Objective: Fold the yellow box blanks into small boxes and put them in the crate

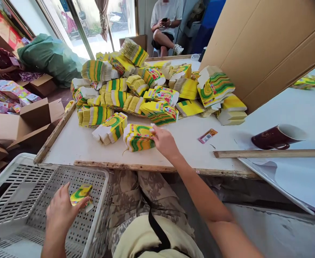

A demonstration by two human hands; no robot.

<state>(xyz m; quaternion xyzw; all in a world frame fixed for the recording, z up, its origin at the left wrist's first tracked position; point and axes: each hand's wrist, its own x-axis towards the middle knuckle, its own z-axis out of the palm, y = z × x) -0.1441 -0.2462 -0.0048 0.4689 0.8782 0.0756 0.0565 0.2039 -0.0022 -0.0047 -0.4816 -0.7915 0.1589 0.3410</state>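
Observation:
My left hand [62,206] is over the white plastic crate [96,218] at the lower left, its thumb and fingers spread apart. Just beyond the thumb is a small yellow and green carton [80,193]; whether it touches the hand is hard to tell. On the white table, my right hand [164,141] pinches the right end of a short row of flattened yellow and green cartons [138,138]. Left of that row lies another bundle of flattened cartons [113,127]. A large heap of such bundles [117,98] is piled behind them.
A wooden strip [135,166] edges the table in front. To the right are a small packet [208,136], a dark mug [272,137] on its side and a wooden bar [270,154]. A big cardboard sheet [248,46] stands at the right. Open cardboard boxes [36,114] stand left; a person [166,21] sits behind.

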